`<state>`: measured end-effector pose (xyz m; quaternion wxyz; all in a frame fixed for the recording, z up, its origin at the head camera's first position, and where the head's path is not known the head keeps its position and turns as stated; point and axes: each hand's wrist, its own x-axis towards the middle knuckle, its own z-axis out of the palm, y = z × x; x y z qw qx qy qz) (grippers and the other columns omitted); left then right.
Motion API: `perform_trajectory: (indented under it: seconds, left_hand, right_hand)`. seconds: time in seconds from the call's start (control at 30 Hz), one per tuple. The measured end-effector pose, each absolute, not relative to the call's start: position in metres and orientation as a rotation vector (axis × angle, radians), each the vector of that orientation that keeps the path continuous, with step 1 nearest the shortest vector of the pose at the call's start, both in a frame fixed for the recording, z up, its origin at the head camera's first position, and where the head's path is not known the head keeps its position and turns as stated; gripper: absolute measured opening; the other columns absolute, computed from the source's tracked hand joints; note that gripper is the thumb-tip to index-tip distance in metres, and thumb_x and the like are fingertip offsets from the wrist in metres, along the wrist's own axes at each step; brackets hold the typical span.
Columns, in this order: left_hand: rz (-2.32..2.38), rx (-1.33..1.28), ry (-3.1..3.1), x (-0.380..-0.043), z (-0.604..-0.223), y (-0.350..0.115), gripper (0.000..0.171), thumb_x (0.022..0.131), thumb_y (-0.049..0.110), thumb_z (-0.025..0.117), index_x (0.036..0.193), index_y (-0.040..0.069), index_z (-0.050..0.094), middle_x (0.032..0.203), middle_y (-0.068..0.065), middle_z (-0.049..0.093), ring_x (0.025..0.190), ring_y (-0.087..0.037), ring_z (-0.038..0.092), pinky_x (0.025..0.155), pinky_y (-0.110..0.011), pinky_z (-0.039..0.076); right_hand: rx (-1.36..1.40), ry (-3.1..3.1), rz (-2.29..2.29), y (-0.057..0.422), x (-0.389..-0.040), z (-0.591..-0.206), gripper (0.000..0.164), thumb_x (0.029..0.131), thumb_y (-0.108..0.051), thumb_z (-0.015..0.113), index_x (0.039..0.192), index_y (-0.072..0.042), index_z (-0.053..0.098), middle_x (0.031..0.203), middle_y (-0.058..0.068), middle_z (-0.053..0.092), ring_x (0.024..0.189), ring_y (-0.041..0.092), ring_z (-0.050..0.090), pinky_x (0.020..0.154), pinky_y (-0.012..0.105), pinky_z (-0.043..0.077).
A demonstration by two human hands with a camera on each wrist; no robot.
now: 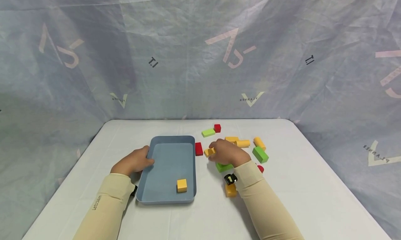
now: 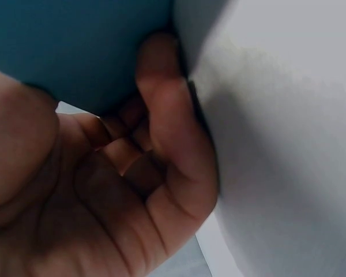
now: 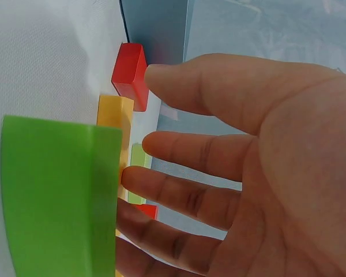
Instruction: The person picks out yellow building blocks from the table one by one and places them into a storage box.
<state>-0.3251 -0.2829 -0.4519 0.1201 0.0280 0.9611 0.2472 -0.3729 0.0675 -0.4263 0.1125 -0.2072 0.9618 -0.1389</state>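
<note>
My left hand (image 1: 134,161) grips the left wall of a blue-grey tray (image 1: 164,160), its thumb over the rim. Seen from the left wrist, curled fingers (image 2: 176,121) lie along the tray's outer side. One yellow cube (image 1: 182,186) sits in the tray's near right part. To the right of the tray, my right hand (image 1: 228,153) hovers over a yellow block (image 1: 209,152). In the right wrist view its thumb and fingers are extended and apart, fingertips close to that block (image 3: 112,112). A green arched block (image 3: 57,196) stands nearest that camera, partly beneath the hand in the head view.
A red block (image 1: 198,149) lies against the tray's right side. Farther back are a light green block (image 1: 208,132) and a red cube (image 1: 217,128). Yellow cylinders (image 1: 259,143) and a green block (image 1: 260,154) lie to the right. An orange-yellow block (image 1: 231,190) sits under the right wrist.
</note>
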Motion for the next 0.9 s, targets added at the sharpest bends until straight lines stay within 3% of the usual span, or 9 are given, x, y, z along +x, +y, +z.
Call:
perform_trajectory:
  seconds: [0.43,0.9]
  left_hand:
    - [0.717,0.091,2.808,-0.3238,-0.4518,-0.2829,0.066,0.092,0.024,0.057,0.139,-0.01,0.026,0.131,-0.031,0.045,0.104,-0.032,0.051,0.087,-0.053,0.044]
    - [0.731,0.087,2.808,-0.3261,-0.4537,-0.2843,0.067,0.092,0.024,0.056,0.141,-0.01,0.023,0.135,-0.032,0.04,0.118,-0.041,0.042,0.094,-0.058,0.039]
  right_hand:
    - [-0.621,2.859,-0.407,0.0688,-0.3758,-0.4295,0.041,0.082,-0.038,0.072,0.118,-0.02,0.065,0.11,0.0,0.054,0.089,0.016,0.049,0.081,0.04,0.05]
    - [-0.589,2.897,-0.383,0.0699,-0.378,-0.4311,0.039,0.082,-0.034,0.073,0.117,-0.018,0.065,0.11,0.002,0.049,0.086,0.017,0.049,0.075,0.036,0.05]
